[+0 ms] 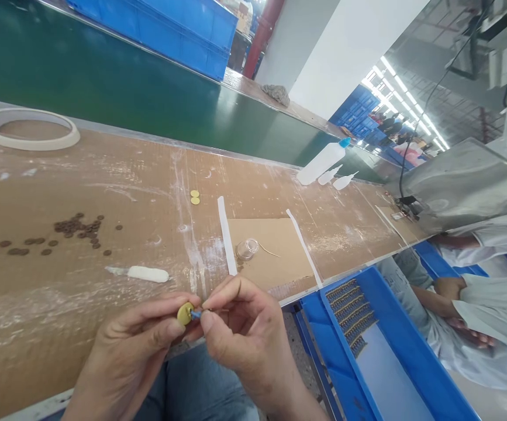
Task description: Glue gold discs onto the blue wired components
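At the far left of your table [126, 155], a roll of tape [29, 142] lies flat near the back edge, just short of the green belt [126, 70]. Nearer you, brown discs [66, 227] are scattered, some heaped together and others loose around the heap. To their right lies a knife [148, 273], its white handle pointing right.

Your left hand [137, 339] comes next, thumb and fingers pinched on a yellow disc [184, 314], held just above the table's front edge. Two more discs [195, 200], also yellow, lie touching each other farther back. A blue piece [196, 314] sits against the held disc, and your right hand [247, 327] has thumb and forefinger closed on its other end, so your hands are close together.

Beyond that hand, a clear cup [247, 249] and a thin stick [269, 250] rest on cardboard [286, 234] between two white strips. Farther right, three bottles stand near the belt. Below them, a blue tray [415, 339] holds patterned rows, beside a seated co-worker [499, 310].
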